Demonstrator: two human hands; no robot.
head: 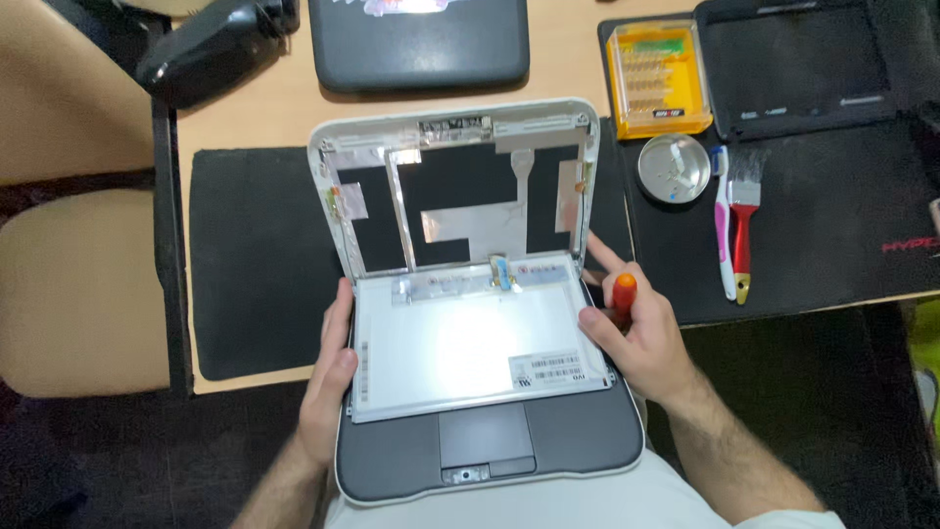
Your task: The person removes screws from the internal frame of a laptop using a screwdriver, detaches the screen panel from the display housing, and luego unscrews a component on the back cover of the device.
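Head camera, looking straight down: a small white-edged laptop with a dark grey palm rest [578,441] sits on the person's lap, its front edge against a light shirt and its back end reaching over the edge of a light wooden table [284,103]. The white plastic lid shell [323,196] stands open and has been stripped: inside it show black backing, strips of silver foil tape and a thin flat ribbon cable. A rectangular silver-backed screen panel [460,343] lies face down over the keyboard area, glaring under the light, with white barcode stickers near its lower right corner. Below it is the dark touchpad [487,436].

The left hand [328,382] is curled along the panel's left edge, fingers touching the edge and the laptop's side. The right hand [636,333] is closed around an orange-handled screwdriver [624,291], with the forefinger stretched towards the lid's right hinge; the tool's tip is hidden, so it may be touching the hinge.

On the table, a black mat [255,264] lies under the lid. To the right are a yellow plastic case of screwdriver bits [658,78], a round metal dish [674,168], a pink-and-white toothbrush [722,230] and a red-handled paintbrush [744,216].
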